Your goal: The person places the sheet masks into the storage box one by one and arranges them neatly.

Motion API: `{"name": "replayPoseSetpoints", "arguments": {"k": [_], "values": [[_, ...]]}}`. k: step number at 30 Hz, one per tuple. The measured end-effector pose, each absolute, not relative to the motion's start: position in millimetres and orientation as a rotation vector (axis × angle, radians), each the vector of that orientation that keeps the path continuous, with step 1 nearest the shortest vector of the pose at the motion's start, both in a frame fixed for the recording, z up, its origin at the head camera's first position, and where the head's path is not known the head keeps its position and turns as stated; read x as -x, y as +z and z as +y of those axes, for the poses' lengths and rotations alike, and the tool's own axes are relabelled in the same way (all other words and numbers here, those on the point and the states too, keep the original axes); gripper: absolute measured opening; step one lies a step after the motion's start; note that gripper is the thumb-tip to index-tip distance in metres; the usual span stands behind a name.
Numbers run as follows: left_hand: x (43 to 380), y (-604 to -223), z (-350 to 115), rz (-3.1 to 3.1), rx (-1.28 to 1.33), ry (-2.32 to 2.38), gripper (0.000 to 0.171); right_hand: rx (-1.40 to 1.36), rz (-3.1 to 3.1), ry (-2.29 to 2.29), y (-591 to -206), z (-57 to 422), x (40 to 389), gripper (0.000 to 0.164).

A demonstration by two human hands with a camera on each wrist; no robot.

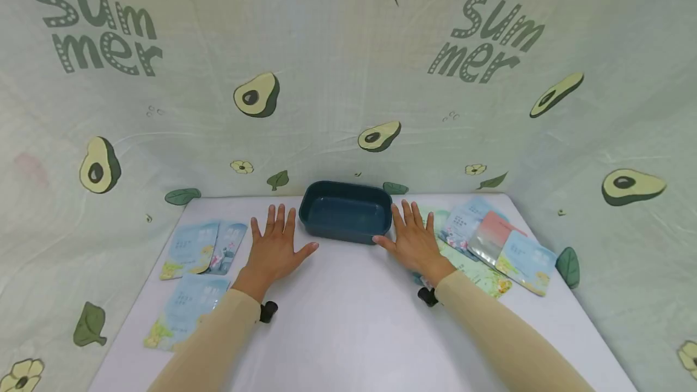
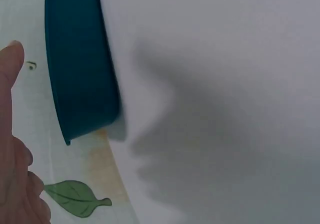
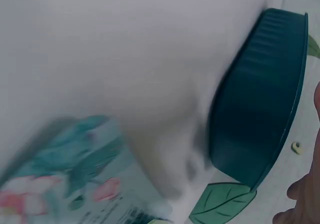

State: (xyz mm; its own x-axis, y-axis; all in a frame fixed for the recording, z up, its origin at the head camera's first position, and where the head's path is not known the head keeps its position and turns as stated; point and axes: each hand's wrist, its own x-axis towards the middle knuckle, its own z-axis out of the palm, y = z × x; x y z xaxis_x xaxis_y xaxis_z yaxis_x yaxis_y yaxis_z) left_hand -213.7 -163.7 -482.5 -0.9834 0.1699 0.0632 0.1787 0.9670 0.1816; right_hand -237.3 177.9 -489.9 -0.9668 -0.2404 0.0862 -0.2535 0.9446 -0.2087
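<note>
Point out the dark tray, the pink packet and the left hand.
Dark tray (image 1: 347, 216), head view: bare inside floor.
Pink packet (image 1: 492, 236), head view: uncovered middle.
Left hand (image 1: 274, 250), head view: back of the hand.

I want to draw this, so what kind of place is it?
Probably a screened-off tabletop workspace: avocado-print cloth hangs behind a white table, which holds a dark tray and flat packets.
</note>
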Motion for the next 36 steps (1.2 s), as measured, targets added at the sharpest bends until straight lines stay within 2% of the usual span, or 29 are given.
{"name": "replayPoseSetpoints", "arguments": {"k": [7, 13, 18, 26, 30, 33, 36], "values": [[243.2, -490.2, -155.6, -3.172, 0.335, -0.322, 0.111, -0.351, -3.150, 0.439, -498.8, 146.1, 253.4, 0.107], [241.7, -500.1, -154.2, -3.242, 0.381, -0.377, 0.114, -0.371, -3.184, 0.446, -505.8, 133.3, 252.2, 0.114], [212.7, -499.6, -148.4, -3.242, 0.403, -0.360, 0.113, -0.386, -3.166, 0.430, -502.4, 135.5, 251.0, 0.112], [129.6, -491.5, -128.9, -3.176, 0.577, -0.434, 0.104, -0.516, -3.154, 0.392, -496.3, 140.1, 258.6, 0.107], [99.5, -479.2, -120.0, -3.178, 0.720, -0.426, 0.099, -0.535, -3.114, 0.347, -493.0, 139.9, 263.9, 0.101], [98.8, -467.6, -120.4, -3.138, 0.764, -0.413, 0.090, -0.479, -3.065, 0.339, -492.1, 136.7, 262.5, 0.096], [123.0, -457.8, -132.8, -3.101, 0.697, -0.391, 0.080, -0.435, -3.017, 0.387, -493.3, 129.0, 252.7, 0.093]]}}
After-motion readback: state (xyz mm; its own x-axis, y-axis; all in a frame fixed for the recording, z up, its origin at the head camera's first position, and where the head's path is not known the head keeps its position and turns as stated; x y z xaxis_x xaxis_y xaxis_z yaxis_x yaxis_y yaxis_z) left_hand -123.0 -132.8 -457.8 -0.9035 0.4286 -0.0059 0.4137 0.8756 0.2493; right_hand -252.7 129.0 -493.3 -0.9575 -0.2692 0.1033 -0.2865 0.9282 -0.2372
